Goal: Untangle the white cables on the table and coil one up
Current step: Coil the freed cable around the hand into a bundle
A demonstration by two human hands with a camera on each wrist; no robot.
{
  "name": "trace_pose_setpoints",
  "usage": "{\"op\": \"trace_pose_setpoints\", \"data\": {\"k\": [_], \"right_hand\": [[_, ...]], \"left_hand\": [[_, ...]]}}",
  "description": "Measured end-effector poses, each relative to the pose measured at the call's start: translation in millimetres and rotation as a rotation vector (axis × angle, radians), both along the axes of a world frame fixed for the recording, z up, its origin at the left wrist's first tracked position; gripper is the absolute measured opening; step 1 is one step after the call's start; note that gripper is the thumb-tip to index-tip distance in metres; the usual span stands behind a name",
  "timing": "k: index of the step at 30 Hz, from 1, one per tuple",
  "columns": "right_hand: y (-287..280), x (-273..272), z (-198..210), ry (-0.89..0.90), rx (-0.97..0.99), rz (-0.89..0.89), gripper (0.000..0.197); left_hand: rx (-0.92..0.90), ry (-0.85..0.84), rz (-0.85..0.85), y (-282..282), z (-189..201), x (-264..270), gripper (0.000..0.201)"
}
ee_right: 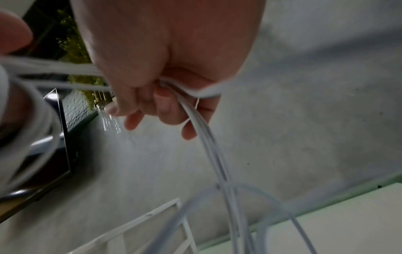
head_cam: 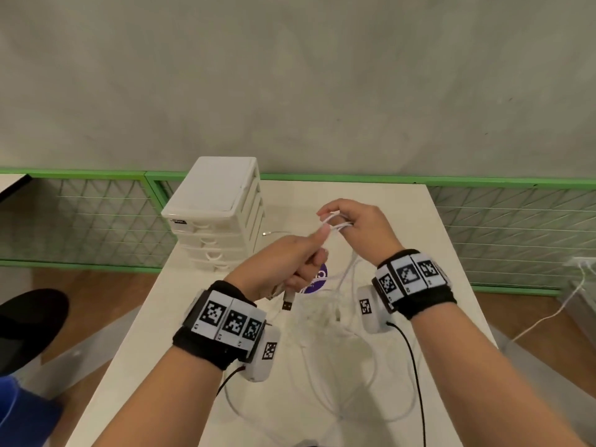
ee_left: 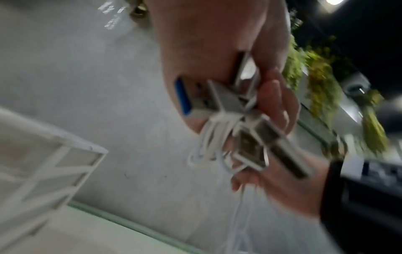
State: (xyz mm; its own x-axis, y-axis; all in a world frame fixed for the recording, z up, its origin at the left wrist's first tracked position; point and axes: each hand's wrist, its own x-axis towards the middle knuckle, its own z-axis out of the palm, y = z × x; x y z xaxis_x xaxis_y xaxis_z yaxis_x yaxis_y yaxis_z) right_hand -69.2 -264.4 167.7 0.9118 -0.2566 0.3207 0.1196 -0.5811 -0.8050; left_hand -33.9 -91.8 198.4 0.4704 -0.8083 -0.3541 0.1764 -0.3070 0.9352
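- Nearest the viewer, on the pale rectangular table (head_cam: 135,366), loose loops of thin white cable (head_cam: 371,382) are lying in a slack heap between the two forearms, likely the part not yet sorted.
- Just above that heap, the left hand (head_cam: 283,269) is curling its grip around several cable ends; a silver USB plug (head_cam: 288,302) is hanging out below the fist, and the left wrist view is showing more metal plugs (ee_left: 250,144) bunched against the palm, probably gathered so the ends cannot slip back into the tangle.
- Slightly farther on, the right hand (head_cam: 358,225) is holding up white strands (head_cam: 335,221), its fingers (ee_right: 165,104) curling round them, while the left thumb is pressing one strand taut towards it; this seems meant to lift the knot clear of the table so the crossings can be traced.
- Beneath the hands, a round purple sticker (head_cam: 317,282) is partly showing.
- Farther back, a white plastic drawer unit (head_cam: 219,201) is standing at the table's left rear corner, with one more cable end lying beside it.
- Judging by this, untangling is under way; coiling has not begun.
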Motion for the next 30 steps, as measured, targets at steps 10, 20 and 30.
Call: {"op": "trace_pose_setpoints", "data": {"k": [10,20,30], "right_hand": [[25,5,-39,0.188,0.195,-0.011,0.047],[28,-31,-77,0.302,0.086,0.054,0.029],[5,-38,-55,0.441,0.125,0.09,0.107]], "left_hand": [[-0.555,0.325,0.106,-18,49,14,0.062],[-1.013,0.192,0.678,-20,84,54,0.038],[-0.75,0.111,0.431,-25,72,31,0.04]]}}
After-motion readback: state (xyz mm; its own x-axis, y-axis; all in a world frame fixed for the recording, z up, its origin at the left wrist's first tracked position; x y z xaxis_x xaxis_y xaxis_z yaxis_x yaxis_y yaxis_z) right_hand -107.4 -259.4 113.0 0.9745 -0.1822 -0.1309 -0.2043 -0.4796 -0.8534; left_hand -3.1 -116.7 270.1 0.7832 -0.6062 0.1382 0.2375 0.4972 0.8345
